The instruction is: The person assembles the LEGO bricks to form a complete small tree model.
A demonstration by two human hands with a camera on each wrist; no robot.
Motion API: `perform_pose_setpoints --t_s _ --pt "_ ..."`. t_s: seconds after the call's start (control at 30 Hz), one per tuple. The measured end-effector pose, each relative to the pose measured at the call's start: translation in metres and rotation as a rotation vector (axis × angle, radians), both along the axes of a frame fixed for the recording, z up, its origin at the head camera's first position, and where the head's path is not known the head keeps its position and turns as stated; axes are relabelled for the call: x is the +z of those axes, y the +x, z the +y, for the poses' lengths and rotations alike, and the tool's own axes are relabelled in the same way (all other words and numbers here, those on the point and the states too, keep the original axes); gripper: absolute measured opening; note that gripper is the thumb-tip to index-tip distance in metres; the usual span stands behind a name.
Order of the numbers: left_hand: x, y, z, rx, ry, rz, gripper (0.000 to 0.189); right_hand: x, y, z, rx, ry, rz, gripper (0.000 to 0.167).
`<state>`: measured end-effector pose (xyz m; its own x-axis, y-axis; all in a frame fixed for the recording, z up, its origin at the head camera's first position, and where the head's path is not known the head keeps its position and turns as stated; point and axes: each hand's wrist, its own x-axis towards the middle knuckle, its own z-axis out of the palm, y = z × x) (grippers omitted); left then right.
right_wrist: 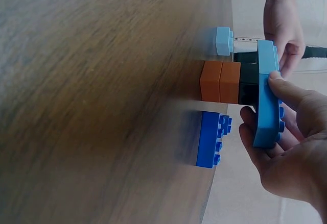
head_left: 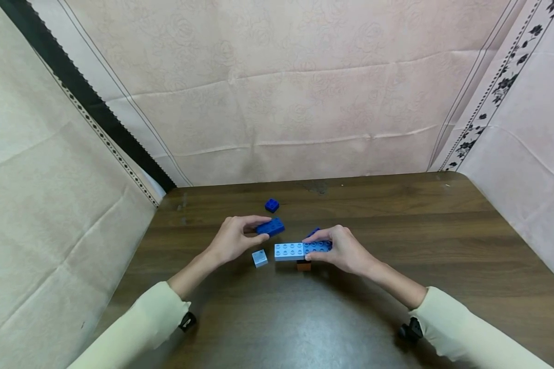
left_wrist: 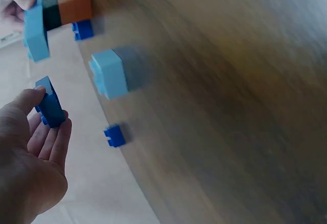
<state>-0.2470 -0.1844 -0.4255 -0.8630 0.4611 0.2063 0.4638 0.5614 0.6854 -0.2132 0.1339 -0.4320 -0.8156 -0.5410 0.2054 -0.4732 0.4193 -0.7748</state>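
Between thumb and fingers my left hand (head_left: 234,240) pinches a dark blue brick (head_left: 271,226), held above the table and apart from the other bricks. To its right, my right hand (head_left: 348,251) grips a medium blue brick (right_wrist: 265,114) by its long sides. That brick lies end to end with a light blue brick (head_left: 288,251). Both top a stack whose lower part is orange bricks (right_wrist: 219,81), with dark bricks (right_wrist: 249,83) in between. The light blue end sticks out past the orange base on the left.
A small light blue brick (head_left: 259,258) lies on the wooden table (head_left: 277,318), left of the stack. Farther back sits a small dark blue brick (head_left: 272,205). Behind the right fingers, a longer dark blue brick (right_wrist: 207,140) is partly hidden in the head view. Cloth (head_left: 304,102) hangs behind the table.
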Motion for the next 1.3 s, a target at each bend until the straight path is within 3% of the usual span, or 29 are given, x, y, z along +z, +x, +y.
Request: perform_pose_setpoints --t_s 0.2,0.63,1.03,1.3 --pt "0.007 0.009 0.011 -0.101 0.048 0.023 0.039 0.0 0.0 0.001 0.004 0.006 0.013 0.032" --pt "0.011 0.021 0.032 -0.268 0.039 0.054 0.04 -0.002 -0.001 0.0 0.006 0.014 0.019 0.036" --pt "0.007 0.022 0.043 -0.291 0.047 0.018 0.04 -0.003 -0.002 0.001 0.009 0.016 0.019 0.041" --pt "-0.002 0.022 0.045 -0.255 0.126 -0.086 0.042 -0.003 -0.003 0.002 0.015 0.026 0.021 0.042"
